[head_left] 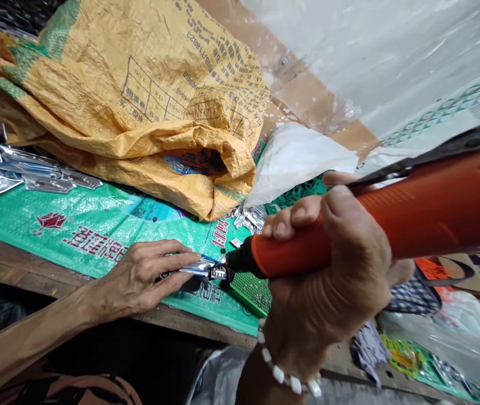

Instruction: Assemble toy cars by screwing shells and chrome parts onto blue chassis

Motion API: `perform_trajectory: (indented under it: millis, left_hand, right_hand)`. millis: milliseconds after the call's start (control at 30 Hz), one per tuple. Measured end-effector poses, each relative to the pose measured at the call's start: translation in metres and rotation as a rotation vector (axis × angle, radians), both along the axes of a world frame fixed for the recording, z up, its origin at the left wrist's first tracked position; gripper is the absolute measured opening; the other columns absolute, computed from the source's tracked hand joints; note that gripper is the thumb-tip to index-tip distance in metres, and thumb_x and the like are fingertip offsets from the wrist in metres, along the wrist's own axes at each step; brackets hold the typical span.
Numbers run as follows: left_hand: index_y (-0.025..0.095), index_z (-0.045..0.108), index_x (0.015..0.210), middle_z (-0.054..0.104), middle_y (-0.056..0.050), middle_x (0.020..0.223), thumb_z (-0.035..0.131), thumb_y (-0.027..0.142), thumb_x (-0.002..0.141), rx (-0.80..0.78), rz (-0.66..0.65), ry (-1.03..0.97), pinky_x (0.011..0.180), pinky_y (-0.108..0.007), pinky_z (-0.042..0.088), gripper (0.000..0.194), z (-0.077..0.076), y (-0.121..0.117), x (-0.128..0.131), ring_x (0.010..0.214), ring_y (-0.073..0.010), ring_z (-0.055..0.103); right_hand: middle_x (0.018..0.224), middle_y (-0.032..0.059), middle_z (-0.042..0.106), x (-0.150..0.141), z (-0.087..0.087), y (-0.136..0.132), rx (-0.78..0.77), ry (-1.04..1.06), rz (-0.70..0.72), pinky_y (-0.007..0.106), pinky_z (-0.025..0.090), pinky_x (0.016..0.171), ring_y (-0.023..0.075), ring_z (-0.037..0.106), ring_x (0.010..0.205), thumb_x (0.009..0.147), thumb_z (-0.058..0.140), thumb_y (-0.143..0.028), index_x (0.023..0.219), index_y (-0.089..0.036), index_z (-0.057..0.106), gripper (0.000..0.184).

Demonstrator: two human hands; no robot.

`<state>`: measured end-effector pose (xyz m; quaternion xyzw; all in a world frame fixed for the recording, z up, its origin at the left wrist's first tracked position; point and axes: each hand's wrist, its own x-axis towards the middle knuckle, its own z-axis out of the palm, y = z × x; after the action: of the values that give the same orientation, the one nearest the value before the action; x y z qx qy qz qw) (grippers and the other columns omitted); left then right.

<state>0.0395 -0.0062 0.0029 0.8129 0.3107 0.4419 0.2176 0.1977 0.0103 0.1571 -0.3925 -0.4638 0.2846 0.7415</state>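
Note:
My right hand (341,253) is wrapped round an orange-red electric screwdriver (425,208) with a black nose and a long black lever along its top. The tool lies tilted, its nose pointing left and down. Its tip meets the end of a small shiny silver metal piece (200,265) with a black end. My left hand (145,275) pinches that piece between thumb and fingers, low over the green printed sheet (109,225). Just right of the piece is a green perforated tray (250,295) holding many tiny parts, partly hidden by my right hand.
A crumpled yellow woven sack (139,90) fills the back left. Silver metal parts (50,171) lie at left, with smaller silver pieces (252,218) near the white bag (299,157). Plastic bags (463,318) and cardboard sit at right. The wooden table edge (25,270) runs in front.

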Motion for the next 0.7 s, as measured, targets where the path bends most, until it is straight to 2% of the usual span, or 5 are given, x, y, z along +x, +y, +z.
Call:
perform_trajectory:
  millis: [533,700]
  left_hand:
    - [0.020,0.069,0.125,0.074,-0.006,0.115,0.051,0.023,0.103,0.002,0.005,-0.006,0.091,-0.029,0.058,0.028,0.0009,-0.0004,0.0011,0.104,-0.0177,0.072]
    - [0.020,0.068,0.126,0.074,-0.006,0.115,0.050,0.024,0.104,-0.008,-0.005,0.009,0.090,-0.029,0.058,0.028,0.0020,-0.0003,0.0005,0.103,-0.0173,0.072]
  right_hand:
    - [0.057,-0.0075,0.056,0.0015,-0.0020,0.0007,-0.044,-0.037,-0.023,0.028,0.046,0.042,0.0128,0.054,0.043,0.081,0.072,-0.024,0.082,-0.027,0.071,0.003]
    - [0.056,-0.0078,0.056,0.0018,-0.0042,0.0023,-0.032,-0.077,-0.029,0.027,0.045,0.042,0.0123,0.053,0.043,0.083,0.068,-0.024,0.079,-0.030,0.074,0.009]
